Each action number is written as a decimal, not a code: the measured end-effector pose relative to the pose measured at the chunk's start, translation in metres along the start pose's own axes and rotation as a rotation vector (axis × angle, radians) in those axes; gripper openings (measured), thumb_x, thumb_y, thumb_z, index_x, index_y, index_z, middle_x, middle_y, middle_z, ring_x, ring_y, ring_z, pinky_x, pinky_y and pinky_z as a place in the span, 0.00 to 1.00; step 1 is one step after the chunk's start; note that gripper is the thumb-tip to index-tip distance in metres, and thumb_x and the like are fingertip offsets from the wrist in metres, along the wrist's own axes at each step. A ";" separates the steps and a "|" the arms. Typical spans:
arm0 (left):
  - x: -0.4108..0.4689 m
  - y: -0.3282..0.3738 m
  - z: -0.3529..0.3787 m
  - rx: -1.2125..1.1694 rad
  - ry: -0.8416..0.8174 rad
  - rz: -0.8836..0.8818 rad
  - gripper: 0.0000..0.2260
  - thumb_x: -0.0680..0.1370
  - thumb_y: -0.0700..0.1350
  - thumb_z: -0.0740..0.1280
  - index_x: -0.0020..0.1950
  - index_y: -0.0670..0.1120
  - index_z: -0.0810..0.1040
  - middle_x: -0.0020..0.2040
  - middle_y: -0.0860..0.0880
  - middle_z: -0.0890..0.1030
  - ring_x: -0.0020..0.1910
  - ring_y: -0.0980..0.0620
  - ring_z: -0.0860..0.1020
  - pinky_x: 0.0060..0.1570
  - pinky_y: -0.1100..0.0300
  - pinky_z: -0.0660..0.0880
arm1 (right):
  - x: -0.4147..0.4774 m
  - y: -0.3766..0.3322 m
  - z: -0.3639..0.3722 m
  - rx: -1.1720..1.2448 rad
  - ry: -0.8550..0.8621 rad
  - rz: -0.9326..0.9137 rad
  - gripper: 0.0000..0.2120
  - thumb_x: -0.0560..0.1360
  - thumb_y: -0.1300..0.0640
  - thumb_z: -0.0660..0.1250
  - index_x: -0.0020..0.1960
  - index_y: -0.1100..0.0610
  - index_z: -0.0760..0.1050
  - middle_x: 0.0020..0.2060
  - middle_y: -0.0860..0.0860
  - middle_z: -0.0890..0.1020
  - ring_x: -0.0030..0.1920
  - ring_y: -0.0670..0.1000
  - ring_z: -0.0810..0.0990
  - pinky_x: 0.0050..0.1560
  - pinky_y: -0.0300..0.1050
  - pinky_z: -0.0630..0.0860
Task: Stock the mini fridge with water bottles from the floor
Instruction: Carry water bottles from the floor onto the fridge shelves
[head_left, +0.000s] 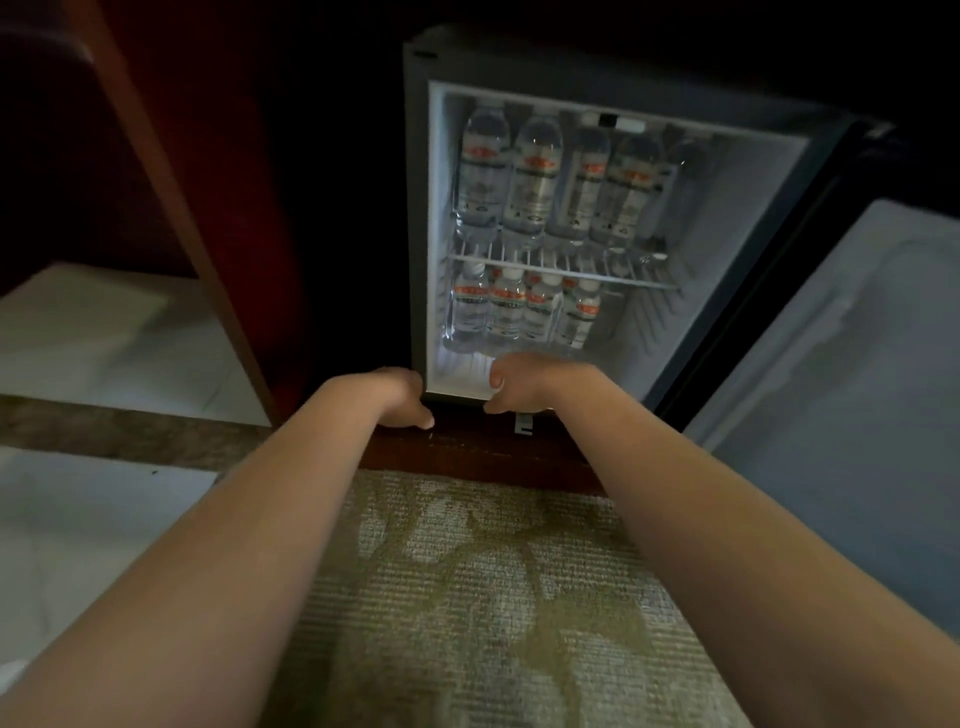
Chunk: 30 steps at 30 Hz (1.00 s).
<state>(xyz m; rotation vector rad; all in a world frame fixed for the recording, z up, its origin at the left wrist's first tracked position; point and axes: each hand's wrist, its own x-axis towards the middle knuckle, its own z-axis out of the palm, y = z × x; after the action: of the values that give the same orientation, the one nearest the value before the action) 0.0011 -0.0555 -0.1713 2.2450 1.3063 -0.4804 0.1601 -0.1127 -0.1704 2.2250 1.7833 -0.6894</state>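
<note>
White light spills from the open mini fridge (613, 244), which sits in a dark wooden cabinet with its door (852, 374) swung wide to the right. Water bottles (535, 182) with red-banded labels stand packed along the wire shelf (566, 270), filling it from the left wall most of the way across. Below it, smaller water bottles (511, 306) with white caps stand in a row on the fridge floor, crowded toward the back left corner, with the front strip of that floor bare and brightly lit.

Both bare arms reach forward to the fridge's lower front edge. The left hand (402, 397) rests at the bottom left corner of the frame, its fingers curled downward over the wooden ledge (467, 447) beneath the fridge, holding no bottle. The right hand (524, 382) sits at the front lip of the fridge floor, fingers bent down over the edge and thumb toward the left; it grips no bottle either.

A patterned green and cream carpet (493, 597) lies in front of the cabinet, and pale tile (104, 338) shows at the left.
</note>
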 end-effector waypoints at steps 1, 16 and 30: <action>-0.014 -0.005 -0.005 0.006 -0.001 0.005 0.25 0.80 0.50 0.63 0.74 0.43 0.62 0.71 0.43 0.66 0.67 0.44 0.68 0.61 0.56 0.69 | -0.012 -0.012 -0.006 -0.010 0.011 -0.008 0.23 0.78 0.50 0.63 0.69 0.60 0.68 0.65 0.56 0.73 0.62 0.56 0.73 0.57 0.46 0.72; -0.209 -0.184 0.001 -0.132 0.240 -0.204 0.19 0.76 0.52 0.67 0.61 0.41 0.76 0.60 0.42 0.78 0.55 0.44 0.76 0.53 0.55 0.72 | -0.140 -0.250 0.028 -0.193 0.138 -0.287 0.13 0.78 0.56 0.60 0.60 0.57 0.75 0.57 0.54 0.78 0.51 0.56 0.78 0.44 0.45 0.72; -0.249 -0.305 0.142 -0.349 0.162 -0.488 0.23 0.78 0.50 0.65 0.69 0.38 0.69 0.69 0.39 0.71 0.67 0.41 0.70 0.62 0.54 0.67 | -0.129 -0.323 0.134 -0.260 -0.186 -0.423 0.14 0.78 0.50 0.61 0.36 0.56 0.71 0.38 0.53 0.75 0.35 0.50 0.72 0.33 0.44 0.67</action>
<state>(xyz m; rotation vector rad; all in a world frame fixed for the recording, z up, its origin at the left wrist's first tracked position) -0.3928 -0.1843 -0.2284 1.7030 1.8718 -0.2104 -0.2016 -0.2035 -0.1846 1.5809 2.1251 -0.6664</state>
